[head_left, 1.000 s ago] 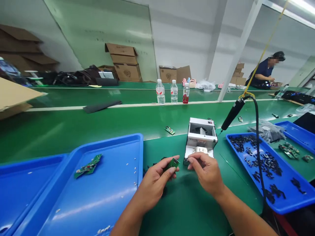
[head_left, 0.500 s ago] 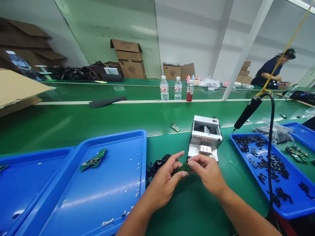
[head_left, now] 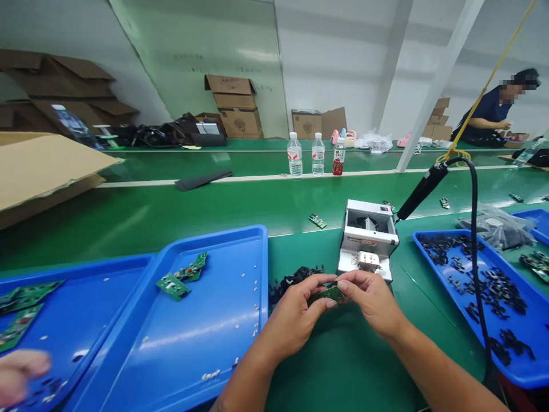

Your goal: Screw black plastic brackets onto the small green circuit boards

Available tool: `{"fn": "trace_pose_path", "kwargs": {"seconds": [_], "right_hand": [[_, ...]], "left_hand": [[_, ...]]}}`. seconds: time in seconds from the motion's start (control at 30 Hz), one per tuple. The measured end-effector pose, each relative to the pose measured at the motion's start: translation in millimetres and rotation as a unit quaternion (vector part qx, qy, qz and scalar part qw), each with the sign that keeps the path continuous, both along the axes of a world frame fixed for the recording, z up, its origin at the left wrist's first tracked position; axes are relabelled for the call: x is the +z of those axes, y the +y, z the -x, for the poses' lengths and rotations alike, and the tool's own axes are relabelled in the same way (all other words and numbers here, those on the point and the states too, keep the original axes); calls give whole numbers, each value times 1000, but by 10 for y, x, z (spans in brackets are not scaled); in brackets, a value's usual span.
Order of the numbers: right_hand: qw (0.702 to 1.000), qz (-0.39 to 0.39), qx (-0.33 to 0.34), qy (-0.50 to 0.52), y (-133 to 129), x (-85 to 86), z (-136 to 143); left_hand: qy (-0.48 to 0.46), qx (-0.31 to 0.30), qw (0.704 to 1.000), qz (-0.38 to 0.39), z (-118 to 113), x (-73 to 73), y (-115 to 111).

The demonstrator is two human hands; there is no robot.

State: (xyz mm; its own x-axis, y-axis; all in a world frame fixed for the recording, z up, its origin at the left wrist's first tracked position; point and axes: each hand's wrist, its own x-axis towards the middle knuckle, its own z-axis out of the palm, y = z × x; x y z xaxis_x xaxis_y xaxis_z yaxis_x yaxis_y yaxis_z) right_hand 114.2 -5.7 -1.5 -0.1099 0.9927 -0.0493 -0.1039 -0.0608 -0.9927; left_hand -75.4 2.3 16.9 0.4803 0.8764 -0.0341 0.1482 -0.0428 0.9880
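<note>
Green circuit board [head_left: 328, 294], small and oblong, sits pinched between both hands above the worktop's near edge: left hand [head_left: 295, 317] grips its left end, right hand [head_left: 372, 300] its right end, long axis running hand to hand, just before the white screw feeder [head_left: 368, 237].

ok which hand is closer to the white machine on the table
Right. The right hand sits just in front of the white machine, almost under its front edge. The left hand is farther off to the machine's left; both pinch the small green board.
</note>
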Motion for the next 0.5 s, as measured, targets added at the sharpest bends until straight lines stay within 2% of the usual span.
{"fn": "trace_pose_path", "kwargs": {"seconds": [0.2, 0.5], "right_hand": [[999, 18, -27, 22, -3, -4, 11], [1000, 8, -10, 4, 2, 5, -24]], "left_hand": [[5, 10, 1000, -23, 5, -17, 6], [31, 30, 998, -48, -3, -7, 4]]}}
